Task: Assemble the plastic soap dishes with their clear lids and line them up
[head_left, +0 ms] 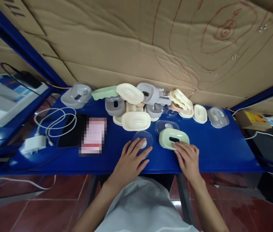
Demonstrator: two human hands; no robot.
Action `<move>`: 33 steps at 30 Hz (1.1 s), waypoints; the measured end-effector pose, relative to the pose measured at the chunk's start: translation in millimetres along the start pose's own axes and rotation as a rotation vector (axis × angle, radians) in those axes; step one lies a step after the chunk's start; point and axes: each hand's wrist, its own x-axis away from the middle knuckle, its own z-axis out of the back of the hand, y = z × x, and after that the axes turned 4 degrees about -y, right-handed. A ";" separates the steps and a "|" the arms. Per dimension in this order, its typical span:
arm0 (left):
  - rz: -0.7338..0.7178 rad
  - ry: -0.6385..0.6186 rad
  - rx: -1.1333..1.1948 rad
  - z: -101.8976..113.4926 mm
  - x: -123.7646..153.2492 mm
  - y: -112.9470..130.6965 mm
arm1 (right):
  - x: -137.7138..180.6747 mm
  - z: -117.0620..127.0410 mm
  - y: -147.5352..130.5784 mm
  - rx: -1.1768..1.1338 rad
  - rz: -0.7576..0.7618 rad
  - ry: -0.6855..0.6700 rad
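The left hand (135, 158) is palm down with fingers spread over a clear lid (142, 137), near the middle of the front edge of the tabletop (228, 154). The right hand (188, 156) is bent, its fingertips at the front of a green box (166, 137); whether it grips or only touches cannot be told. The green box lies right of the clear lid, apart from it, between the pile (136, 120) and the front edge.

Blue surface separates the two items. A strip continues along the front edge; a wider area extends from the right hand to the right front corner. The pile of cream, grey and green parts occupies the middle of the rear edge, against the cardboard (102, 48). A grey box (217, 119) is near the right rear corner. A pink panel (93, 135), dark slab (70, 132) and charger (36, 144) with white cable (50, 109) occupy the left end.

The left hand covers part of the clear lid. The green box partly hides a second lid (162, 125). Lower parts of the pile are obscured. The pink panel is pixelated.

"11" is readable on the cardboard, followed by a character cut off at the top border. Red hand-drawn lines mark its right half. Lid labels are illegible.
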 end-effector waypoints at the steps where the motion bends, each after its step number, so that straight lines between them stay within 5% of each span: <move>1: 0.020 0.007 -0.005 -0.4 -1.3 0.4 | 1.9 2.6 1.2 0.006 -0.029 0.053; 4: 0.054 0.037 -0.031 0.0 -1.9 -1.1 | 12.2 5.7 -7.1 0.016 -0.049 0.091; 11: 0.131 0.202 -0.110 6.2 9.8 -7.4 | 28.8 -10.9 -48.4 -0.080 0.112 -0.175; 14: -0.032 0.163 -0.032 8.5 15.3 -1.9 | 6.9 -6.4 -4.1 -0.041 0.019 -0.099; 17: -0.185 0.074 0.059 6.9 17.5 6.0 | -32.0 2.0 74.7 0.064 -0.187 -0.010; 20: -0.197 0.066 0.099 1.4 17.3 8.2 | -63.9 6.4 142.7 0.124 -0.295 -0.004; 23: -0.205 0.133 0.137 -4.3 17.4 4.2 | -64.6 8.2 168.8 0.192 -0.351 -0.074; 26: -0.186 0.216 0.248 -5.6 19.1 0.0 | -28.8 13.7 152.1 0.231 -0.341 -0.091; 33: -0.078 0.324 0.497 2.8 20.9 -2.9 | 81.4 36.3 45.7 0.043 -0.157 -0.126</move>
